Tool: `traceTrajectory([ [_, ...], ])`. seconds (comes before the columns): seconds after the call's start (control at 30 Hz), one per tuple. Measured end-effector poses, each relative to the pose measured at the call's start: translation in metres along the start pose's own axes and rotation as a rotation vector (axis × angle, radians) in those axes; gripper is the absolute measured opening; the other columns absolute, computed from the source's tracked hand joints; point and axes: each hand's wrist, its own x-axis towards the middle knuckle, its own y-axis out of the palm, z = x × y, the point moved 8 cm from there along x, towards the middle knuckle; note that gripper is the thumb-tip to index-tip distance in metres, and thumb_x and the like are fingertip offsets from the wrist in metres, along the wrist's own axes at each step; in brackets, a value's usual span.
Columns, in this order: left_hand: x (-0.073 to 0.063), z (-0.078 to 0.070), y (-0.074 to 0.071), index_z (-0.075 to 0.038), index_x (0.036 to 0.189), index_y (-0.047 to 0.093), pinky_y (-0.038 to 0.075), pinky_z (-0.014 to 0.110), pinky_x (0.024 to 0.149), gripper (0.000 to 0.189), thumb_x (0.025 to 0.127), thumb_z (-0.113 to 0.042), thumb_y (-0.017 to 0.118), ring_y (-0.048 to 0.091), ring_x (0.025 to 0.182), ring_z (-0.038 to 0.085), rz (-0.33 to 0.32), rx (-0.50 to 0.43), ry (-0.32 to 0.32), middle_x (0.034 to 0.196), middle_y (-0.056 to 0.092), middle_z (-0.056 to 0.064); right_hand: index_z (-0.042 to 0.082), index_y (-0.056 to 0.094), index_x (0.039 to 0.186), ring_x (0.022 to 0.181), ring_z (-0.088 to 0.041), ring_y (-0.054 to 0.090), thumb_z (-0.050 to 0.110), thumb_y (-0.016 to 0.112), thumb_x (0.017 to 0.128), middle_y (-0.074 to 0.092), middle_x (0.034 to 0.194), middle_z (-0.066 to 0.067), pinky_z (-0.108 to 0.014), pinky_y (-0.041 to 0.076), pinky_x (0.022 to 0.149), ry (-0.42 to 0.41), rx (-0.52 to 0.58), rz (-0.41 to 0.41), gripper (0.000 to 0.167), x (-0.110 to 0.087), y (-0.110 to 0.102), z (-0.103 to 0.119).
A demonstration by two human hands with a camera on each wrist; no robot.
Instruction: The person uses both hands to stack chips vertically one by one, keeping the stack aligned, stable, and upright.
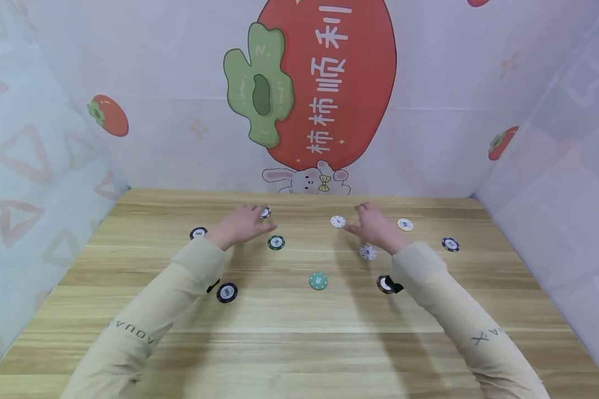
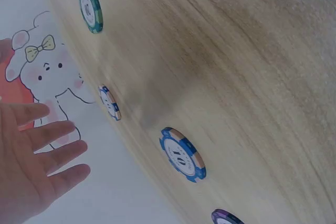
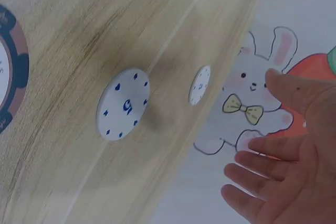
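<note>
Above the table [image 1: 299, 354] and its chips [image 1: 318, 281] (some half-hidden), both hands [image 1: 239, 224] [image 1: 374, 224] empty, relaxed.

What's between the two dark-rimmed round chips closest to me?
In the head view, a round teal chip marked 20 lies between the left dark-rimmed chip and the right dark-rimmed chip.

The table [image 1: 299, 354] is light brown wood with stripy lines. Behind it is a white wall [image 1: 169, 152] with a big red fruit [image 1: 371, 72], green leaves [image 1: 239, 83] and white writing [image 1: 324, 86]. A bunny [image 1: 306, 182] with a yellow bow [image 1: 324, 183] is underneath. The left wall [image 1: 65, 221] has pink triangles [image 1: 40, 155]. The right wall [image 1: 569, 183] is pale.
</note>
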Motion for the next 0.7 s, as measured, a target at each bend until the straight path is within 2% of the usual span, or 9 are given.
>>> traceTrajectory([
  [0.13, -0.003, -0.005, -0.001, -0.001, 0.140, 0.030, 0.028, 0.052, 0.101, 0.071, 0.090, -0.051, 0.042, 0.029, 0.128, 0.039, 0.026, -0.015, 0.005, 0.141, 0.032, 0.023, -0.006, 0.039, 0.132, 0.124, -0.038, 0.037, 0.036, 0.057, 0.088, 0.035, 0.138, -0.023, -0.049, 0.033, 0.098, -0.007, -0.028, 0.028, 0.063, -0.005, 0.003, 0.007],
  [0.27, -0.006, -0.010, -0.001, -0.001, 0.139, 0.033, 0.030, 0.050, 0.100, 0.069, 0.090, -0.048, 0.045, 0.033, 0.128, 0.037, 0.039, -0.030, 0.012, 0.140, 0.034, 0.022, -0.006, 0.046, 0.127, 0.119, -0.035, 0.044, 0.033, 0.059, 0.087, 0.042, 0.132, -0.022, -0.046, 0.037, 0.097, -0.050, -0.058, 0.023, 0.057, -0.011, 0.004, 0.018],
  [0.43, -0.010, -0.023, 0.001, 0.001, 0.138, 0.034, 0.029, 0.047, 0.102, 0.069, 0.090, -0.048, 0.046, 0.034, 0.128, 0.034, 0.045, -0.046, 0.064, 0.139, 0.037, 0.020, -0.005, 0.048, 0.125, 0.117, -0.033, 0.045, 0.031, 0.060, 0.087, 0.045, 0.129, -0.021, -0.044, 0.038, 0.096, -0.103, -0.079, 0.016, 0.054, -0.021, 0.004, 0.032],
  [0.7, -0.020, -0.050, 0.013, -0.001, 0.134, 0.041, 0.034, 0.044, 0.099, 0.063, 0.089, -0.045, 0.050, 0.042, 0.123, 0.029, 0.036, -0.062, 0.137, 0.135, 0.045, 0.015, -0.004, 0.049, 0.125, 0.114, -0.030, 0.049, 0.032, 0.062, 0.086, 0.050, 0.124, -0.019, -0.041, 0.040, 0.094, -0.209, -0.127, -0.013, 0.054, -0.038, 0.013, 0.052],
])
